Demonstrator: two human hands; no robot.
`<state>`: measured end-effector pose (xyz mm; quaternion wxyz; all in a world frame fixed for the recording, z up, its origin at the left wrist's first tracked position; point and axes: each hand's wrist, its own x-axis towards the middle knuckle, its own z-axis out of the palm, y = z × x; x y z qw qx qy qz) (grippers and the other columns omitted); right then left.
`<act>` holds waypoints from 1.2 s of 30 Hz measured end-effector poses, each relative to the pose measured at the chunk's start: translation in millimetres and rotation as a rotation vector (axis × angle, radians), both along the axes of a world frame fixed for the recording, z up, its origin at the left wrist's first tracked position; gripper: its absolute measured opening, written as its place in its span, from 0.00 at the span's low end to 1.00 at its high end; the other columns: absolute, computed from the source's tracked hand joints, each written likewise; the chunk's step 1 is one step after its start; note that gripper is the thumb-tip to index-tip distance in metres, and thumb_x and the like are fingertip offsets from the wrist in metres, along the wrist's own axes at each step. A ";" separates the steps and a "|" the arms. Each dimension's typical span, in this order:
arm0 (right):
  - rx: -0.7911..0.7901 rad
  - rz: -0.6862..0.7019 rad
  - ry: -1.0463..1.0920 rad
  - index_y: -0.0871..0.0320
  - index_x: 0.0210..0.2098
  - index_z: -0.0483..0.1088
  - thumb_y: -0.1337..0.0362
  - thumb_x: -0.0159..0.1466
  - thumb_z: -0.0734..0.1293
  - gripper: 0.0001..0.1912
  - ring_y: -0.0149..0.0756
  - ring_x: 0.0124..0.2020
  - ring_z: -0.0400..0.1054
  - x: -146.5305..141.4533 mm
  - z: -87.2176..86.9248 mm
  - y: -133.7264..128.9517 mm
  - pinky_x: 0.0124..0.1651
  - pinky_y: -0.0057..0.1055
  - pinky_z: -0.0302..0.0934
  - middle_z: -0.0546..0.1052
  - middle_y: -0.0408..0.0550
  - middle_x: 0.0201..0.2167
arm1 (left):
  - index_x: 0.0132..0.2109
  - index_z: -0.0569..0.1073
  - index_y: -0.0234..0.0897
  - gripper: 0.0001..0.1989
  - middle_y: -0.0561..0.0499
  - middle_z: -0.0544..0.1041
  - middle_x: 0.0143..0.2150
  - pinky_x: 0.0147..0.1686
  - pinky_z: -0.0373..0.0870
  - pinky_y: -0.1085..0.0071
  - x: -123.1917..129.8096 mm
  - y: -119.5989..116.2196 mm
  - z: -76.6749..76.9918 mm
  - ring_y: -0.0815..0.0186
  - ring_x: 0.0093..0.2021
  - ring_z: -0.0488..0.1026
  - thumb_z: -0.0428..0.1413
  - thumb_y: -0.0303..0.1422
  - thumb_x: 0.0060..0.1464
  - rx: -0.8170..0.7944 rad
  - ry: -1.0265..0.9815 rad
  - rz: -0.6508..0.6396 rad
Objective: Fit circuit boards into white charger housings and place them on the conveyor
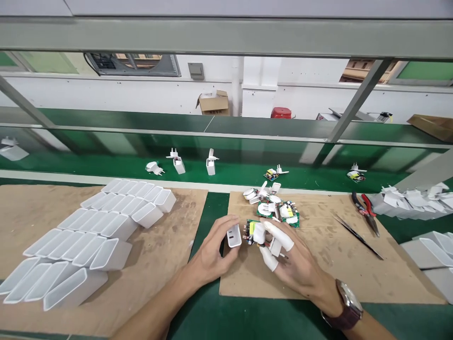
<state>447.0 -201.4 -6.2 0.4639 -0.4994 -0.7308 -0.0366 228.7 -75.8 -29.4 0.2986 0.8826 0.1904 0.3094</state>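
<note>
Over cardboard point(329, 278), near its left edge, hands point(215, 250) point(290, 262) grip white case point(234, 236), circuit board point(255, 232).

Open cardboard box point(214, 104), red stool point(281, 113); gray wall switch point(196, 71)

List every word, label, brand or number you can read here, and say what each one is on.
No text can be read.
Open cardboard box at the back centre: dark print low on its front, too blurred to read.
Wristwatch: any markings are too small to read.
</note>
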 end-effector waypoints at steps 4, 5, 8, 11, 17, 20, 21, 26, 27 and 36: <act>0.043 0.032 -0.046 0.59 0.74 0.54 0.79 0.67 0.67 0.39 0.52 0.61 0.72 -9.5 -0.7 -2.9 0.61 0.53 0.72 0.75 0.64 0.61 | 0.70 0.56 0.46 0.35 0.41 0.71 0.62 0.59 0.75 0.54 -0.7 -3.5 -1.3 0.52 0.61 0.73 0.62 0.29 0.62 -0.071 0.035 0.017; 0.047 0.025 -0.060 0.59 0.74 0.54 0.80 0.66 0.67 0.39 0.53 0.60 0.73 -11.3 -1.1 -3.4 0.60 0.53 0.73 0.75 0.64 0.60 | 0.72 0.53 0.46 0.38 0.41 0.71 0.62 0.58 0.75 0.55 -0.9 -3.9 -2.9 0.53 0.60 0.74 0.62 0.28 0.61 -0.085 0.046 0.029; 0.038 0.014 -0.069 0.59 0.74 0.54 0.79 0.66 0.67 0.40 0.53 0.59 0.74 -14.5 -3.1 -4.4 0.56 0.51 0.75 0.76 0.64 0.59 | 0.73 0.49 0.47 0.41 0.41 0.71 0.62 0.58 0.75 0.55 -1.1 -3.8 -6.7 0.52 0.60 0.73 0.61 0.28 0.61 -0.078 0.048 0.039; 0.004 0.040 -0.072 0.59 0.75 0.52 0.78 0.68 0.67 0.40 0.54 0.60 0.73 -14.4 -7.4 -5.8 0.57 0.52 0.75 0.75 0.64 0.60 | 0.74 0.48 0.48 0.40 0.41 0.71 0.61 0.57 0.76 0.55 -0.8 -3.0 -7.5 0.51 0.60 0.73 0.60 0.29 0.63 -0.045 0.038 0.032; -0.036 0.043 -0.082 0.56 0.76 0.48 0.77 0.69 0.65 0.41 0.53 0.59 0.73 -12.9 -11.4 -6.3 0.55 0.52 0.75 0.74 0.63 0.61 | 0.76 0.45 0.50 0.44 0.40 0.70 0.62 0.57 0.75 0.53 -0.9 -2.5 -8.4 0.50 0.61 0.72 0.60 0.29 0.63 -0.020 0.045 0.008; -0.048 0.060 -0.066 0.57 0.76 0.49 0.77 0.69 0.65 0.39 0.52 0.56 0.74 -14.1 -7.4 -4.5 0.52 0.50 0.76 0.76 0.64 0.58 | 0.76 0.44 0.51 0.45 0.40 0.69 0.63 0.58 0.75 0.52 -0.8 -2.7 -9.5 0.49 0.62 0.71 0.61 0.28 0.63 -0.010 0.061 0.015; -0.049 0.059 -0.061 0.57 0.76 0.50 0.77 0.69 0.65 0.39 0.51 0.55 0.75 -14.8 -6.0 -3.7 0.52 0.50 0.76 0.77 0.63 0.56 | 0.76 0.43 0.51 0.45 0.40 0.70 0.63 0.58 0.75 0.52 -0.7 -2.7 -9.9 0.49 0.62 0.71 0.61 0.28 0.63 -0.008 0.064 0.013; -0.035 0.050 -0.066 0.59 0.75 0.52 0.78 0.69 0.64 0.38 0.51 0.51 0.76 -17.7 -3.4 -0.9 0.50 0.49 0.75 0.78 0.62 0.51 | 0.76 0.42 0.51 0.45 0.40 0.71 0.63 0.59 0.74 0.50 0.8 -2.6 -10.1 0.49 0.62 0.70 0.61 0.30 0.64 -0.001 0.070 -0.022; -0.038 0.054 -0.068 0.60 0.75 0.52 0.78 0.69 0.65 0.37 0.51 0.52 0.76 -17.8 -3.9 -0.5 0.50 0.49 0.75 0.78 0.63 0.52 | 0.76 0.42 0.51 0.46 0.40 0.71 0.63 0.60 0.73 0.50 1.1 -2.7 -9.7 0.49 0.63 0.70 0.61 0.30 0.64 0.000 0.069 -0.026; -0.078 0.066 -0.048 0.58 0.75 0.50 0.77 0.70 0.64 0.38 0.50 0.55 0.73 -16.1 -10.5 -0.5 0.53 0.49 0.74 0.76 0.62 0.54 | 0.77 0.42 0.50 0.45 0.41 0.72 0.63 0.59 0.74 0.52 1.9 -2.9 -7.0 0.50 0.62 0.71 0.60 0.32 0.65 -0.003 0.079 -0.035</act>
